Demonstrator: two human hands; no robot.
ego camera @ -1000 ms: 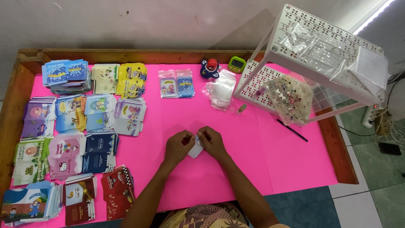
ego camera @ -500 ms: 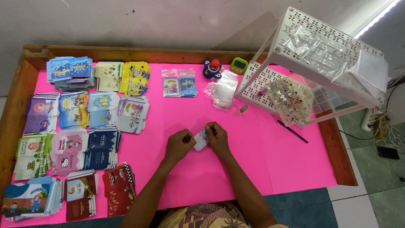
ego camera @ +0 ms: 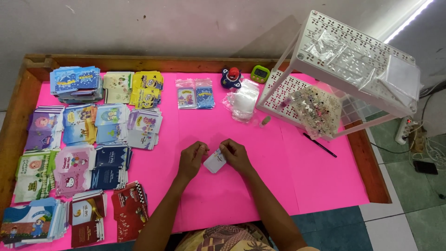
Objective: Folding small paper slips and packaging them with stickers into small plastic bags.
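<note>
Small white packet [ego camera: 215,162] sits at frame centre on the pink table cover [ego camera: 288,186], pinched at its edges by both hands: left hand [ego camera: 192,159] and right hand [ego camera: 235,154], fingers curled closed on it. Seemingly mid-packing; sealing needs steady pinch.

hands [ego camera: 216,157] hide the small packet's [ego camera: 214,162] top.

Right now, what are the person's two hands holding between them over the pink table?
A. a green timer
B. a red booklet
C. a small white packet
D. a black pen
C: the left hand and right hand pinch a small white packet between their fingers, while the black pen lies apart to the right, beside the white rack, on the pink table.
</note>
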